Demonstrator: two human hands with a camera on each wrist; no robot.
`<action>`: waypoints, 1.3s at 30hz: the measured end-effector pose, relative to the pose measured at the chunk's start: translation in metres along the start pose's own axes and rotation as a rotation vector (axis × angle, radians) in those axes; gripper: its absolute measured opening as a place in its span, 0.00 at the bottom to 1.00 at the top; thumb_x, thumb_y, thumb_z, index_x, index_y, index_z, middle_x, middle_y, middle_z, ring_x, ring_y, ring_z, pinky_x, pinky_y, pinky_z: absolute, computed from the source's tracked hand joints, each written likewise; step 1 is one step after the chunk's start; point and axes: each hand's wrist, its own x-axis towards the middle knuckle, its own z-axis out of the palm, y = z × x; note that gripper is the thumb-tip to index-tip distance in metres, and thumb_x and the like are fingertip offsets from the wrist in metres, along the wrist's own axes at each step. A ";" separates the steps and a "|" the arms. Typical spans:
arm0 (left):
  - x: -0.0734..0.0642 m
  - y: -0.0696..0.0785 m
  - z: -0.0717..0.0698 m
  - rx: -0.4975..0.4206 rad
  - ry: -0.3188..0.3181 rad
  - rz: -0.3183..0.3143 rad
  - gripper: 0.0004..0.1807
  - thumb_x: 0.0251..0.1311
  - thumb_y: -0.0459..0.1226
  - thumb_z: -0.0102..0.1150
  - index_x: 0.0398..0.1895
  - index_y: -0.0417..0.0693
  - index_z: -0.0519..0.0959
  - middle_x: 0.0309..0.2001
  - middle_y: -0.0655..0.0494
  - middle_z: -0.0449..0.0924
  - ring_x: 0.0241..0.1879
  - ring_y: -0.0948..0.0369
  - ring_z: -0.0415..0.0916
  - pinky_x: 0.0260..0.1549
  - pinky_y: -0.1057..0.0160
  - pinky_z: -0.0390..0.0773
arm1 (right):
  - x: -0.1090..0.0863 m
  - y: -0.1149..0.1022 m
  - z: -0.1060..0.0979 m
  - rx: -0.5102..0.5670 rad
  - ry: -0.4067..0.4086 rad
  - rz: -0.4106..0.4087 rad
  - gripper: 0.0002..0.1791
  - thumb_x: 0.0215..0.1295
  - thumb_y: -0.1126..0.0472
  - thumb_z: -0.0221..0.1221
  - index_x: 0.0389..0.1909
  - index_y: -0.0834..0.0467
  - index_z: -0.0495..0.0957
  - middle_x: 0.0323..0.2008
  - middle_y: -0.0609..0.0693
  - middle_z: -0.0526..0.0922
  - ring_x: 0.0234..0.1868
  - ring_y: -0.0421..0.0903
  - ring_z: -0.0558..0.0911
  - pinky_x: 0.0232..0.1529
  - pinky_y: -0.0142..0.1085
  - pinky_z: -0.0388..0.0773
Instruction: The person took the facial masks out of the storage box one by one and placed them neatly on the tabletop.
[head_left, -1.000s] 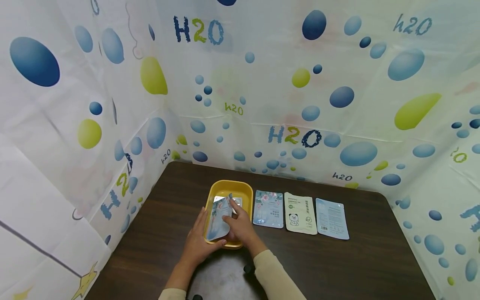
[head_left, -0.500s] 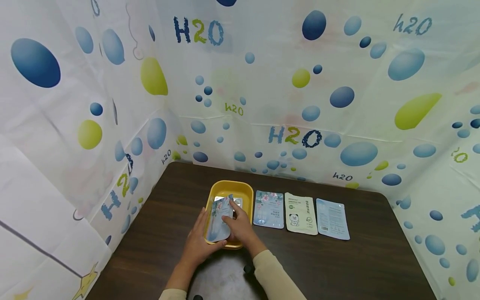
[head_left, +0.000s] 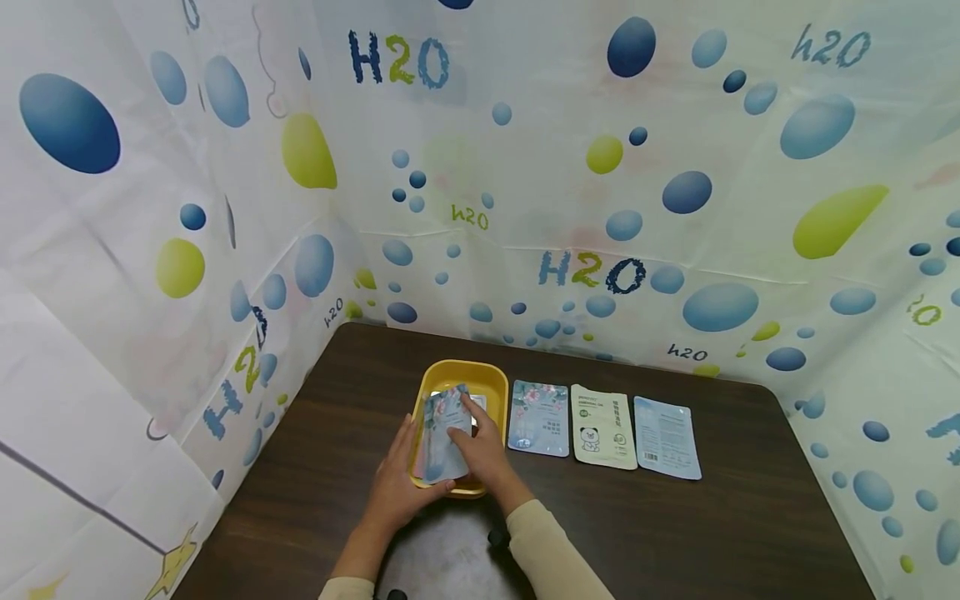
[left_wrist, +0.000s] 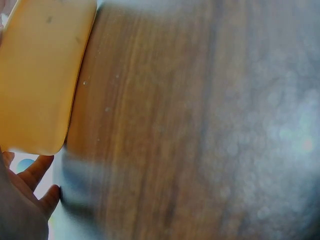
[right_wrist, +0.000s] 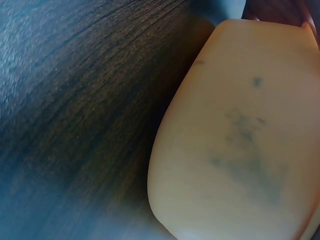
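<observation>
Over a yellow tray (head_left: 491,377), right fingers (head_left: 477,413) holding a floral sachet (head_left: 442,446), left fingers (head_left: 400,444) outstretched.

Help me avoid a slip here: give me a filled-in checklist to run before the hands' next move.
1. Right hand holds the front floral packet: ok.
2. Left hand is at the left side of the yellow tray: ok.
3. Left hand bears firmly on the tray: cannot tell.
4. Second floral packet, bear packet and pale blue packet lie flat right of the tray: ok.
5. Tray contents fully visible for counting: not ok; hand and held packet cover part.
</observation>
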 end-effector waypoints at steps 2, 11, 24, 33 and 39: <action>0.000 0.000 0.000 0.002 0.001 -0.002 0.67 0.40 0.65 0.78 0.82 0.56 0.52 0.83 0.51 0.50 0.76 0.43 0.60 0.64 0.31 0.66 | -0.001 -0.001 0.000 -0.016 0.010 -0.005 0.35 0.74 0.59 0.57 0.79 0.47 0.60 0.71 0.60 0.71 0.53 0.51 0.83 0.50 0.46 0.85; -0.001 -0.001 0.000 -0.009 -0.004 -0.007 0.67 0.40 0.65 0.77 0.82 0.58 0.52 0.83 0.51 0.49 0.77 0.42 0.59 0.65 0.29 0.65 | -0.002 -0.006 -0.003 -0.069 0.052 -0.024 0.34 0.74 0.57 0.57 0.78 0.45 0.62 0.75 0.55 0.66 0.56 0.51 0.80 0.57 0.47 0.82; 0.000 -0.001 0.000 0.004 0.001 0.011 0.67 0.41 0.62 0.78 0.82 0.52 0.53 0.83 0.49 0.50 0.77 0.42 0.59 0.64 0.29 0.65 | 0.002 -0.023 -0.015 -0.093 0.116 -0.039 0.33 0.73 0.59 0.58 0.77 0.47 0.64 0.76 0.54 0.66 0.61 0.53 0.78 0.66 0.53 0.76; 0.000 -0.002 0.000 0.014 -0.001 -0.013 0.67 0.41 0.62 0.78 0.82 0.52 0.52 0.83 0.52 0.49 0.77 0.43 0.58 0.66 0.31 0.63 | 0.006 -0.027 -0.025 -0.087 0.144 -0.038 0.33 0.72 0.59 0.59 0.76 0.44 0.65 0.76 0.52 0.66 0.65 0.54 0.75 0.68 0.54 0.73; -0.001 -0.002 0.001 0.025 0.006 -0.006 0.66 0.41 0.61 0.79 0.82 0.51 0.53 0.83 0.52 0.50 0.77 0.43 0.60 0.66 0.31 0.65 | 0.009 -0.032 -0.035 -0.083 0.168 -0.073 0.34 0.71 0.59 0.60 0.76 0.46 0.65 0.78 0.52 0.63 0.74 0.57 0.67 0.74 0.58 0.63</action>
